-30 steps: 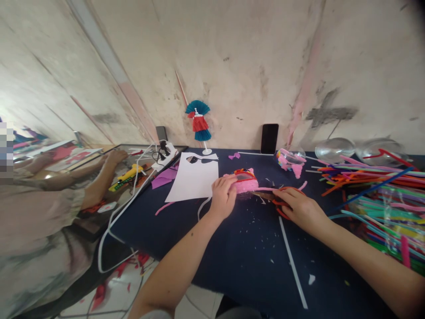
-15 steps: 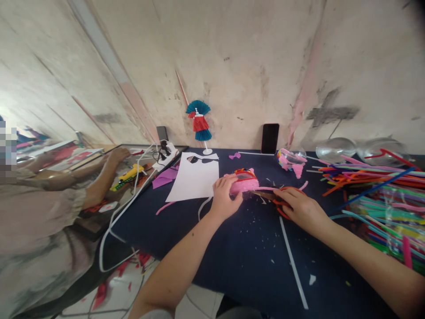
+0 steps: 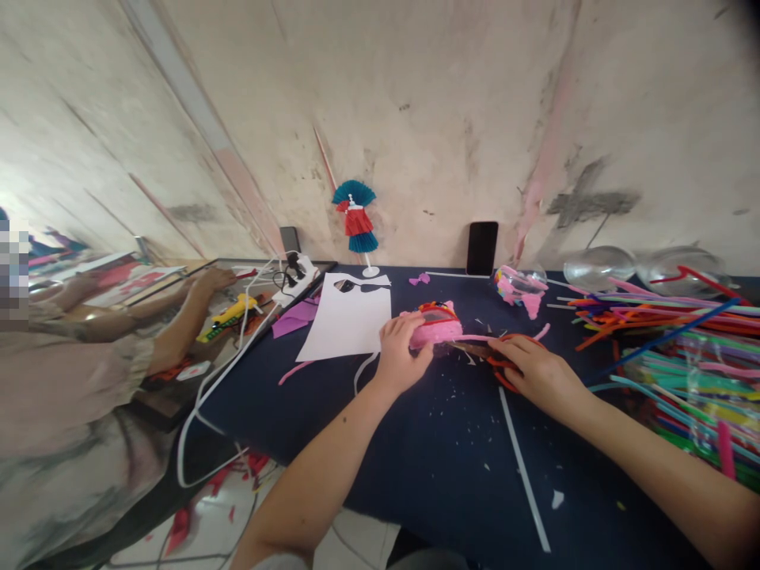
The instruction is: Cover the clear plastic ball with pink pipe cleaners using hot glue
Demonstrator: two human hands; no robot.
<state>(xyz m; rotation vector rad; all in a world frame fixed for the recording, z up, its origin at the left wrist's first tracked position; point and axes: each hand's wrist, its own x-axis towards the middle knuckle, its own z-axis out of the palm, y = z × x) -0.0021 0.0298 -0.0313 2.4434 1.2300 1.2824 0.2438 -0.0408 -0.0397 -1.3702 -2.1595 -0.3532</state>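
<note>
Right of the white paper, the left hand pinches the pink piece, thumb now swung wider; farther right, the right hand's fingers still clasp scissors.

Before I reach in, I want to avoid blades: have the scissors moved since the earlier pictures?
No: the scissors show no visible shift, up, down or sideways, against the black phone.

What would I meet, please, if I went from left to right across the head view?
Yellow-and-green tool, white power strip, white paper sheet, left hand, pink fuzzy piece, black phone, right hand, many-coloured fuzzy stems.
</note>
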